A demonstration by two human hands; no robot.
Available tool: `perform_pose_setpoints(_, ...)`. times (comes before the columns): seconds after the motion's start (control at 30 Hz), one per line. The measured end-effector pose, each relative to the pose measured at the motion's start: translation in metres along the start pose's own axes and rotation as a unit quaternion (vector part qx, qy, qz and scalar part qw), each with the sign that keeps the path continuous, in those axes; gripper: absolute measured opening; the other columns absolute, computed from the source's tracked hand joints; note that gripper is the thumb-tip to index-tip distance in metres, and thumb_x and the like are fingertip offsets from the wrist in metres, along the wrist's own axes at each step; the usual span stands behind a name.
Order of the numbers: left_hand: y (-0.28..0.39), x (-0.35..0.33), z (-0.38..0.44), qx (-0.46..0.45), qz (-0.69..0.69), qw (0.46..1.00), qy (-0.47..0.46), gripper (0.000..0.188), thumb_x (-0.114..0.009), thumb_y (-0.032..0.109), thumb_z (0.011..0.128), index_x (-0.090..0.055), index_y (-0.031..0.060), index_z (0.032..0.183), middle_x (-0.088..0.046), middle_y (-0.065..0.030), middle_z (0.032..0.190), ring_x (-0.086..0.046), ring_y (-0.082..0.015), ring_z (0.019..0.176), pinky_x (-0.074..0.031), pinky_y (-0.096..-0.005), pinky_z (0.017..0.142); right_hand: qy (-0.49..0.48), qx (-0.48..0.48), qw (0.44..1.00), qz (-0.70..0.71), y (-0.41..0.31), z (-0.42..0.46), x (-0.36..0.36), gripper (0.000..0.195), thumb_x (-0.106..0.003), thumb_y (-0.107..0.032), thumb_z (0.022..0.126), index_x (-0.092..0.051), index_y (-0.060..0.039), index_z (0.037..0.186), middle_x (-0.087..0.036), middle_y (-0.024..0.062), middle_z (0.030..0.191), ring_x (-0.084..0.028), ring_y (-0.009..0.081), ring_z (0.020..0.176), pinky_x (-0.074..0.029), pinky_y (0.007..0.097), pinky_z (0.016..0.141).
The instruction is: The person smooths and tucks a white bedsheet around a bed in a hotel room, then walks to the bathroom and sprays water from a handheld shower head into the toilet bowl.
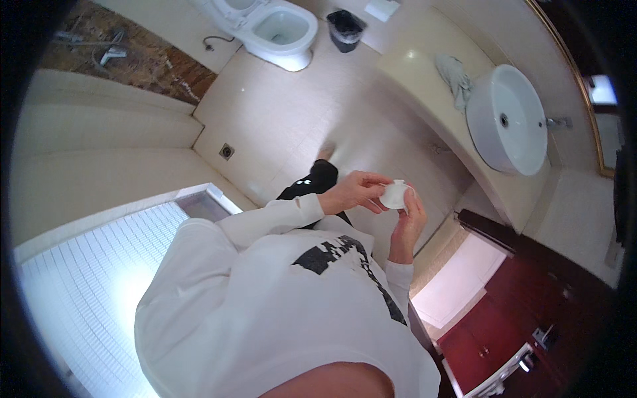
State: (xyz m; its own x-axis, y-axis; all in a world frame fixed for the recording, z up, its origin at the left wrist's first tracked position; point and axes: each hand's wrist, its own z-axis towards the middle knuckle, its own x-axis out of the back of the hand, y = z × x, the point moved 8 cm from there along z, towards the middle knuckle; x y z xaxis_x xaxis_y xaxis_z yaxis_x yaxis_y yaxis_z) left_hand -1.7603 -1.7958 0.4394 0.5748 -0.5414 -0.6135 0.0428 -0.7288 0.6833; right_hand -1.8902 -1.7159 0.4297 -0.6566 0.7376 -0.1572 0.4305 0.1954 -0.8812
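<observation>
A small, white, rounded object with a short knob on top, which looks like a ceramic lid or lidded cup (394, 195), is held in front of my torso. From its left side, my left hand (352, 190) grips it with bent fingers. The fingers of my right hand (410, 216) close around its right edge. Part of its rim is hidden behind the fingers, so I cannot tell whether it is one piece or two.
At right, a vanity counter (420, 92) carries a white vessel basin (527, 119) and a crumpled grey cloth (454, 77). A toilet (281, 32) and black waste bin (344, 30) stand ahead. A floor drain (226, 151) lies left; a dark red door (517, 288) is lower right.
</observation>
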Motion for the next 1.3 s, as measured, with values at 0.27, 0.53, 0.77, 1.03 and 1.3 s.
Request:
perform_pose_setpoints(0.27, 0.001, 0.009, 0.030, -0.025, 0.077, 0.996, 0.042, 0.036, -0.052, 0.008, 0.085, -0.055, -0.0101, 0.116, -0.063, -0.0156, 0.102, -0.067, -0.0198, 0.083, -0.058, -0.0287, 0.071, -0.113, 0.021, 0.983, -0.143, 0.001, 0.037, 0.005, 0.053, -0.067, -0.025, 0.085, -0.050, 0.0027, 0.126, -0.048, 0.0176, 0.131, -0.048, 0.0249, 0.117, -0.043, 0.0330, 0.093)
perform_pose_setpoints(0.53, 0.041, 0.075, 0.063, -0.009, 0.041, 0.989, 0.144, 0.043, -0.045, 0.004, 0.087, -0.045, -0.0138, 0.125, -0.059, -0.0192, 0.111, -0.066, -0.0269, 0.090, -0.056, -0.0296, 0.077, -0.096, 0.301, 0.831, -0.458, -0.062, 0.123, -0.034, 0.095, -0.077, -0.038, 0.073, -0.024, -0.0114, 0.146, -0.014, 0.0195, 0.151, -0.020, 0.0384, 0.138, -0.038, 0.0485, 0.098)
perform_pose_setpoints(0.77, 0.097, 0.130, 0.093, 0.002, 0.054, 0.962, 0.268, 0.041, -0.049, 0.007, 0.088, -0.046, -0.0118, 0.124, -0.062, -0.0213, 0.107, -0.067, -0.0275, 0.090, -0.057, -0.0272, 0.075, -0.081, 0.359, 0.647, -0.668, -0.107, 0.309, -0.113, 0.092, -0.079, -0.041, 0.067, -0.028, -0.0324, 0.144, -0.013, 0.0184, 0.152, -0.016, 0.0488, 0.135, -0.030, 0.0579, 0.100)
perform_pose_setpoints(1.03, 0.147, 0.155, 0.131, 0.013, 0.045, 0.945, 0.323, 0.035, -0.048, 0.003, 0.089, -0.050, -0.0098, 0.121, -0.063, -0.0188, 0.104, -0.067, -0.0295, 0.090, -0.059, -0.0287, 0.073, -0.053, 0.252, 0.641, -0.723, -0.106, 0.473, -0.110, 0.074, -0.069, -0.039, 0.077, -0.032, -0.0372, 0.141, -0.027, 0.0157, 0.146, -0.023, 0.0466, 0.132, -0.029, 0.0623, 0.098)
perform_pose_setpoints(1.3, 0.182, 0.139, 0.210, 0.033, 0.092, 0.966, 0.238, 0.036, -0.052, 0.009, 0.089, -0.051, -0.0060, 0.123, -0.064, -0.0165, 0.106, -0.067, -0.0277, 0.090, -0.058, -0.0297, 0.073, 0.012, 0.262, 0.690, -0.674, -0.066, 0.388, -0.065, 0.079, -0.076, -0.016, 0.067, -0.041, -0.0358, 0.135, -0.036, 0.0079, 0.140, -0.033, 0.0384, 0.127, -0.038, 0.0599, 0.090)
